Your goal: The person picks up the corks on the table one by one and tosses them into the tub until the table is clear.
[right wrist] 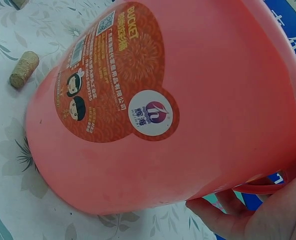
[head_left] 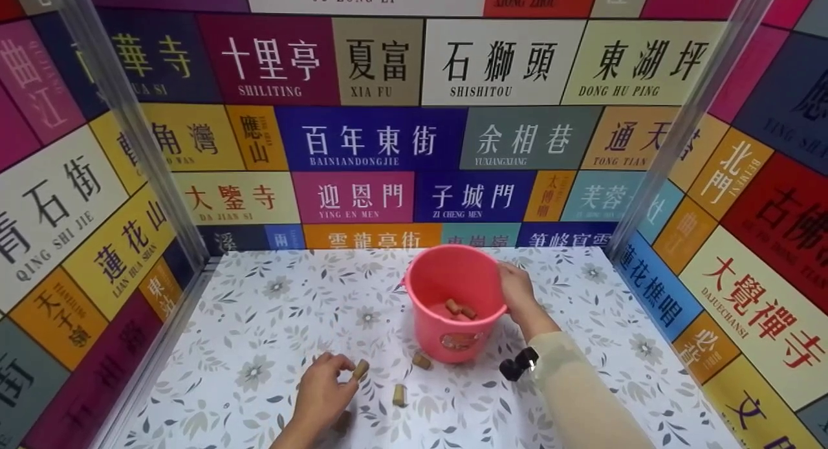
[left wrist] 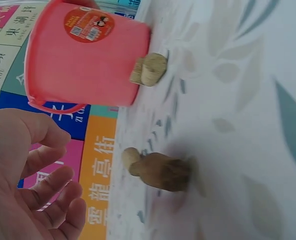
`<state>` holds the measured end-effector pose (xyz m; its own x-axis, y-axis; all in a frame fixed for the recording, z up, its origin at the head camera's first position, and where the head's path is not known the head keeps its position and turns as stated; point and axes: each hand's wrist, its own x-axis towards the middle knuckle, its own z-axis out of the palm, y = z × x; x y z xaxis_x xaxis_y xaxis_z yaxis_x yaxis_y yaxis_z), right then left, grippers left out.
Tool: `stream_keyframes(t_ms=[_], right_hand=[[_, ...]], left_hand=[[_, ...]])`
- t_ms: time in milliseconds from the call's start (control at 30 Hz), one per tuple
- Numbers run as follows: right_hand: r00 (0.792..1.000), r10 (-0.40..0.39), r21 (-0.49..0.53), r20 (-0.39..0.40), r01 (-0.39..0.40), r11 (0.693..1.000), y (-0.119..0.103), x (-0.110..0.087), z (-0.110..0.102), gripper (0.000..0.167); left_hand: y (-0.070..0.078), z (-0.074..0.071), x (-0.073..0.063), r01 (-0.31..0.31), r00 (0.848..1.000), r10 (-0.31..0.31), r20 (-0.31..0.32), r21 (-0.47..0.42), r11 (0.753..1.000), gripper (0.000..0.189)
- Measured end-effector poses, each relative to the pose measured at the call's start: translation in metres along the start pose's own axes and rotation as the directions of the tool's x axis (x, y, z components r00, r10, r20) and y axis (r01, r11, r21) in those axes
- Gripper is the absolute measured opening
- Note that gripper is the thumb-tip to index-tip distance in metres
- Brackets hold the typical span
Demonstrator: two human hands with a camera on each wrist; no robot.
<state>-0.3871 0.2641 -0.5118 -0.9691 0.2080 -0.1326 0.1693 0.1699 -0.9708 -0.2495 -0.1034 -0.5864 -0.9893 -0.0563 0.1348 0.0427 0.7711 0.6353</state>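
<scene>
A pink plastic bucket (head_left: 446, 339) stands on the table with a few corks (head_left: 455, 306) inside. My right hand (head_left: 517, 287) grips its right side by the rim, the thumb (right wrist: 207, 212) against the outer wall near the handle. On the left, my left hand (head_left: 326, 387) hovers with loosely curved fingers; the left wrist view shows nothing between them. A cork (head_left: 360, 370) appears right at its fingertips in the head view. Another cork (head_left: 341, 421) is partly hidden beneath that hand. Between hand and bucket lie two more, one cork (head_left: 399, 395) nearer me and one cork (head_left: 421, 360) by the bucket's base.
A white cloth with a leaf and flower pattern (head_left: 259, 319) covers the table. Panels with coloured sign blocks (head_left: 375, 138) enclose it at the back and both sides, with metal posts (head_left: 149, 145) at the corners. A black clip-like object (head_left: 517, 363) sits at my right cuff.
</scene>
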Motion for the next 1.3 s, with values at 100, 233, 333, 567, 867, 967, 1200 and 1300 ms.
stream_keyframes(t_ms=[100, 233, 333, 567, 867, 967, 1200, 1300], right_hand=[[1.0, -0.004, 0.004, -0.001, 0.004, 1.0, 0.0, 0.0, 0.0, 0.048], [1.0, -0.012, -0.011, -0.011, 0.012, 1.0, 0.0, 0.001, 0.0, 0.048], [1.0, -0.016, -0.023, -0.016, 0.016, 1.0, 0.001, 0.001, 0.0, 0.048], [1.0, -0.015, 0.021, -0.012, 0.016, 1.0, 0.001, 0.001, 0.001, 0.046], [1.0, -0.013, 0.005, -0.013, 0.013, 1.0, 0.002, 0.001, 0.001, 0.047], [1.0, -0.019, 0.005, -0.012, 0.019, 1.0, 0.002, 0.001, 0.001, 0.047], [1.0, -0.019, -0.002, -0.021, 0.019, 1.0, 0.001, 0.002, 0.001, 0.047], [1.0, -0.017, -0.006, -0.022, 0.017, 1.0, 0.001, 0.001, 0.001, 0.047]], left_hand=[[-0.004, 0.003, -0.003, 0.026, 1.0, -0.025, 0.018, -0.013, 1.0, 0.017], [-0.008, 0.007, -0.006, 0.056, 0.997, -0.055, 0.059, -0.011, 0.998, 0.019], [-0.011, 0.009, -0.009, 0.061, 0.994, -0.06, 0.088, -0.007, 0.998, 0.018], [-0.017, 0.011, -0.012, 0.074, 0.986, -0.069, 0.152, -0.031, 0.997, 0.017], [-0.018, 0.015, -0.013, 0.199, 0.95, -0.193, 0.246, -0.002, 0.98, 0.018], [-0.018, 0.016, -0.014, 0.176, 0.953, -0.173, 0.247, 0.008, 0.984, 0.02], [-0.024, 0.018, -0.016, 0.094, 0.964, -0.091, 0.249, 0.003, 0.996, 0.024], [-0.026, 0.019, -0.017, 0.077, 0.965, -0.072, 0.251, -0.011, 0.997, 0.024]])
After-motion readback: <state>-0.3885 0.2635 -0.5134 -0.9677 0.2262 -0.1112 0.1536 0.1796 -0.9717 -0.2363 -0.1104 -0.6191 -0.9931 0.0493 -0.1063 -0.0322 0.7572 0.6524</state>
